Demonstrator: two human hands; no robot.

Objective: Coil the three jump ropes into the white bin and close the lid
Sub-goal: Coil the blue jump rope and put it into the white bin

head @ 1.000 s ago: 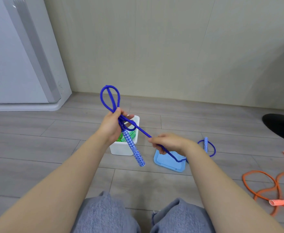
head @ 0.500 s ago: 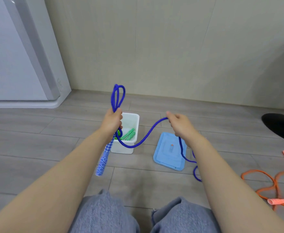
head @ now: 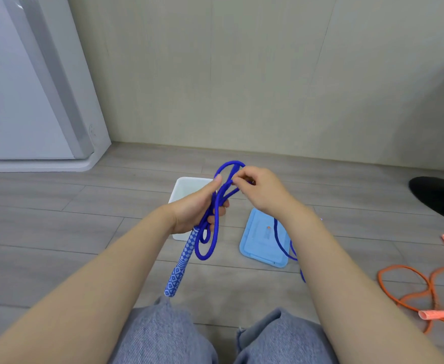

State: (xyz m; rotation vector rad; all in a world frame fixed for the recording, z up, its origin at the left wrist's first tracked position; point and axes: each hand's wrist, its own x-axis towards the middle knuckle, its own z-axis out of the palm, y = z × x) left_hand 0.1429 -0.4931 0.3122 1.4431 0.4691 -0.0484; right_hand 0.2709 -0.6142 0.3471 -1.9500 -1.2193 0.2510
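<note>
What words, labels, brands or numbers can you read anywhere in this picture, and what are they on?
None can be read.
Blue lid: a small orange mark near its middle, too small to tell whether it is text.
Blue jump rope handle: a diamond pattern only, no lettering.
Orange jump rope handle: textured grip, no text visible.
White bin and white appliance: no label visible.

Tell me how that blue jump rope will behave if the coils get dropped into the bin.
Probably floppy: the blue jump rope sags in loose loops below the left hand. The coils may spring apart once released, since only the hands gather them. Its patterned handle hangs straight and looks stiff, so it could poke over the white bin.
</note>
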